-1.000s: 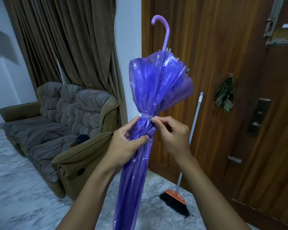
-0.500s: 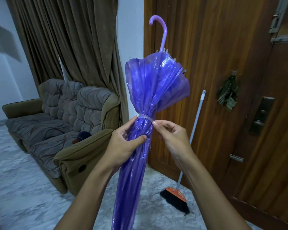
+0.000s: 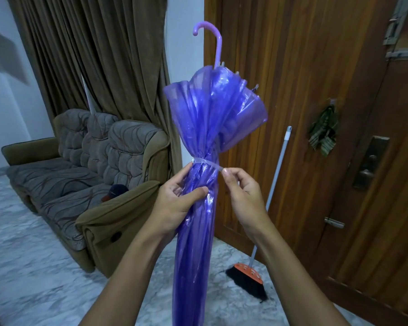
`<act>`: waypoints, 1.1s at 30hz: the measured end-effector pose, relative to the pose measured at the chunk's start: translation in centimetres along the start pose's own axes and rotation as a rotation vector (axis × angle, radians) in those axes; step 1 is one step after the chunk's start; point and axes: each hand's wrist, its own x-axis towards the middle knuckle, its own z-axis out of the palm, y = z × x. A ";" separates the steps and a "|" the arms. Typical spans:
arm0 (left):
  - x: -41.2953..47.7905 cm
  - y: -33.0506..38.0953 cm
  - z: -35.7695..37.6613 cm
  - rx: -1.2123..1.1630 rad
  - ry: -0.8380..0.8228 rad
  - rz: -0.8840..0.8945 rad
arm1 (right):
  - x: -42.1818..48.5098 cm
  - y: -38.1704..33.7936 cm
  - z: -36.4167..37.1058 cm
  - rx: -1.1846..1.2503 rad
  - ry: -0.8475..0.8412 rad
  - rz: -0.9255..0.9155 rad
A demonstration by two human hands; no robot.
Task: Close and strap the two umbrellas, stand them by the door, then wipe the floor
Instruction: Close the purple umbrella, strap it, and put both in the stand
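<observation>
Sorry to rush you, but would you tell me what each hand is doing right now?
Left hand: grips the folded purple umbrella below the strap.
Right hand: pinches the strap's free end.

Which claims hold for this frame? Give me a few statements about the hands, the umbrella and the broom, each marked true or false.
1. The left hand grips the closed umbrella just below the strap. True.
2. The right hand pinches the free end of the strap. True.
3. The umbrella is held with its hooked handle pointing down. False: the handle is at the top.
4. The broom lies flat on the floor. False: it leans against the door, with its bristles on the floor.
</observation>
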 end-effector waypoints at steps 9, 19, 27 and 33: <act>-0.1 -0.6 -0.8 -0.235 -0.209 -0.109 | 0.1 -0.4 1.3 0.458 -0.021 0.216; -0.6 0.2 1.1 0.413 0.022 0.265 | -0.8 -2.2 2.1 0.003 0.232 -0.065; -0.7 1.3 0.6 0.296 -0.083 0.280 | -1.8 -2.4 3.2 -0.260 0.082 -0.228; -0.1 2.0 -1.7 0.218 -0.087 0.241 | -0.5 -2.4 2.3 -0.013 -0.063 -0.104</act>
